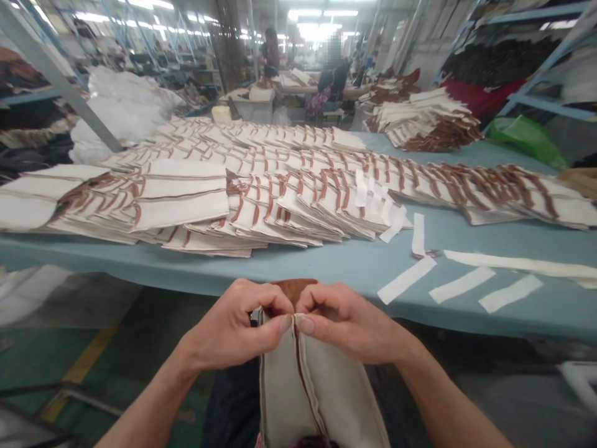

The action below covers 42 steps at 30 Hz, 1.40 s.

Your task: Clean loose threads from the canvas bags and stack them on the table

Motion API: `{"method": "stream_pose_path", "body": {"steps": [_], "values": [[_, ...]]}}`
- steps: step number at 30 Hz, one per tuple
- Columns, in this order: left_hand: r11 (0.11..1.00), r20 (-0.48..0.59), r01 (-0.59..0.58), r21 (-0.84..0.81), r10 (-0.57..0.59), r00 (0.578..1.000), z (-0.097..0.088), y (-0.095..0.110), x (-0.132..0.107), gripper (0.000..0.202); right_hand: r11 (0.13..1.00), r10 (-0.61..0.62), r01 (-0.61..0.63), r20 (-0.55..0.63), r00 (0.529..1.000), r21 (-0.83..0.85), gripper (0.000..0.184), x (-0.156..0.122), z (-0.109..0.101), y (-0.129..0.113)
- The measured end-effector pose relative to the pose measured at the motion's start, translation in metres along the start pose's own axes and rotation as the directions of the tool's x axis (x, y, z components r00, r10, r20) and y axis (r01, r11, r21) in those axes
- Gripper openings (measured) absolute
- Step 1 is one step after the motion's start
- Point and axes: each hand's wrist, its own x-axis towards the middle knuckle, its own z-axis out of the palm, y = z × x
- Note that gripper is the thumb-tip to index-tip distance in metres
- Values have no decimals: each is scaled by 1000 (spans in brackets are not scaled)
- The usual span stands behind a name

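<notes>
Both hands meet over a cream fabric piece (pixel 338 386) with a brown centre seam, which lies along my lap below the table edge. My left hand (pixel 242 320) pinches its top edge just left of the seam. Close beside it, my right hand (pixel 345 320) pinches the same edge on the right, thumb on the cream cloth. A brown flap (pixel 295 290) shows behind the fingertips. Something dark red, partly cut off, sits on the fabric at the bottom of the view.
A blue-covered table (pixel 298 272) carries long overlapping rows of cream and brown pieces (pixel 298 205). White strips (pixel 407 280) and a long cream band (pixel 522 264) lie at right. Farther back are another stack (pixel 424 118), a green bag (pixel 527 140), white plastic (pixel 119 106) and a seated person (pixel 332 81).
</notes>
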Motion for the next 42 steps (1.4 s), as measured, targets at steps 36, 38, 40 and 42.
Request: {"method": "stream_pose_path", "body": {"steps": [36,38,40,42], "values": [[965,-249,38,261,29,968,7,-7,-7,5,936,-141,37,-277,951,-351,10,5,9,11],[961,-265,54,271,20,964,12,-5,-11,8,953,-112,26,-273,956,-301,12,5,9,12],[968,-236,55,246,4,972,17,-2,-13,11,958,-103,23,-270,957,-284,11,4,9,13],[968,-235,59,243,0,972,21,-1,-13,12,955,-103,19,-269,957,-297,10,4,10,14]]}}
